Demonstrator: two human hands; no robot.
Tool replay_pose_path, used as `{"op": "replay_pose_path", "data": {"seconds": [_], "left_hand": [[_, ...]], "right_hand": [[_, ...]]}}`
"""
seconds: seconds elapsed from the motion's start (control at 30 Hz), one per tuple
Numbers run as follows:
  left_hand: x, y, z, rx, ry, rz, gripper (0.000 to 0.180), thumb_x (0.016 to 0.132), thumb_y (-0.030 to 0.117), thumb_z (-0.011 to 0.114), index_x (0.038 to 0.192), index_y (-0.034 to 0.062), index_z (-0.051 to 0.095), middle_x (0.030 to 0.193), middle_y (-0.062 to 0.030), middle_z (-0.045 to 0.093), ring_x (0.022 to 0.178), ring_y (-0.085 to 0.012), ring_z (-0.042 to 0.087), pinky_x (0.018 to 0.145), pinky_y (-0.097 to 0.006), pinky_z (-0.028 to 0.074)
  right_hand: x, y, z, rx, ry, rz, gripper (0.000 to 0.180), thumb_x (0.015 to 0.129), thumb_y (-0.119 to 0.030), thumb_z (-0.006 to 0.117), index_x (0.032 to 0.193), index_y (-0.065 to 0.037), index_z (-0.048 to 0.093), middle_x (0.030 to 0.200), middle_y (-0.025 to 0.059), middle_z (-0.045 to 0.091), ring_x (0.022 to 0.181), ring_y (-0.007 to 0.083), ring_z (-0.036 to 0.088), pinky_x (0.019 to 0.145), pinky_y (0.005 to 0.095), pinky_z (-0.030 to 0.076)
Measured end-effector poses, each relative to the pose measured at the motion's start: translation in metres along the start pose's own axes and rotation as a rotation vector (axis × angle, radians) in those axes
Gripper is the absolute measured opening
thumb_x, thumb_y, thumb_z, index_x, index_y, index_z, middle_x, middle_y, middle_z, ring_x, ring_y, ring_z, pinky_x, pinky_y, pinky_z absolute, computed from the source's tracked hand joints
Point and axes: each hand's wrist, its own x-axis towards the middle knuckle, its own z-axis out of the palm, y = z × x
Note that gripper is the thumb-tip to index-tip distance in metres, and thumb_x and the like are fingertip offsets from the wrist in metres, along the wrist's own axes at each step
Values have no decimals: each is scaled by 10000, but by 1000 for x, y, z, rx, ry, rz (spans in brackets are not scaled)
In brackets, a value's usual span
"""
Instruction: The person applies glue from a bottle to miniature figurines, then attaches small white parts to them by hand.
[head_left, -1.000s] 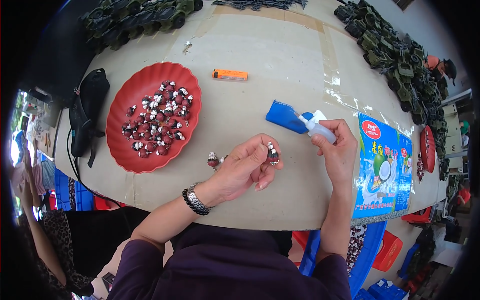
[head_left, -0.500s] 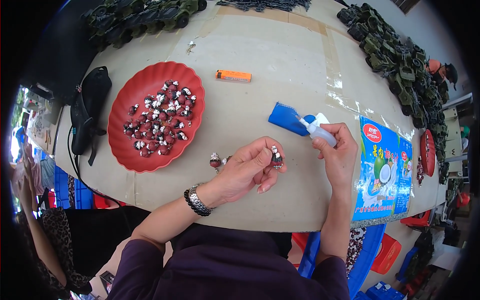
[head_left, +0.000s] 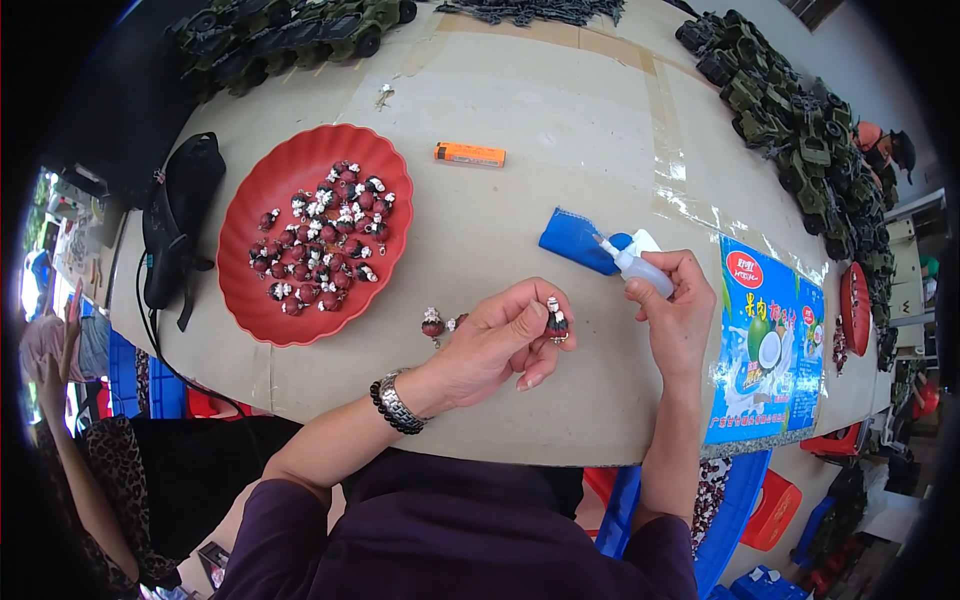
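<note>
Head view. The fingers [head_left: 548, 335] of the left hand [head_left: 500, 345] pinch a small dark-red bead charm [head_left: 556, 320] with a white cap, raised above the table [head_left: 560, 120]. The right hand [head_left: 680, 320] is curled around a small white squeeze bottle [head_left: 640, 268], its nozzle aimed up and left, toward a blue pouch [head_left: 575, 240] lying just beyond it; nozzle and charm are near each other but apart. A metal-link bracelet [head_left: 395, 402] circles the left wrist.

Progress, as a judgement: two charms [head_left: 440, 323] lie on the table just beside the left hand, set apart from the stock, and may be finished pieces; the one in hand is being worked; nearly the whole lot remains.

Containers: a round red plate [head_left: 250, 200], left of the hands, holds several dozen similar red-and-white charms heaped toward its centre and right side.

Surroundings: an orange lighter [head_left: 470, 154] lies beyond the plate; a printed blue carton sheet [head_left: 765, 350] lies to the right; a black pouch with a cord [head_left: 180, 215] sits at the left edge; dark green toy vehicles [head_left: 790, 110] are heaped along the far and right edges.
</note>
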Motion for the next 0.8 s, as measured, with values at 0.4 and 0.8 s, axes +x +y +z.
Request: {"op": "replay_pose_path", "data": {"seconds": [0.4, 0.8], "left_hand": [[1, -3, 0, -61, 67, 30, 324, 986, 377, 457, 1100, 74, 462, 1018, -102, 584, 674, -167, 578, 600, -263, 459], [4, 10, -3, -166, 168, 65, 241, 995, 232, 486, 1102, 22, 533, 1049, -79, 587, 901, -202, 647, 809, -316, 538]], "right_hand": [[3, 2, 2, 46, 3, 8, 221, 761, 11, 701, 949, -22, 592, 859, 71, 635, 718, 118, 609, 542, 236, 489], [4, -5, -3, -115, -46, 75, 187, 727, -39, 723, 868, -12, 603, 806, 98, 658, 741, 167, 627, 706, 297, 493]]}}
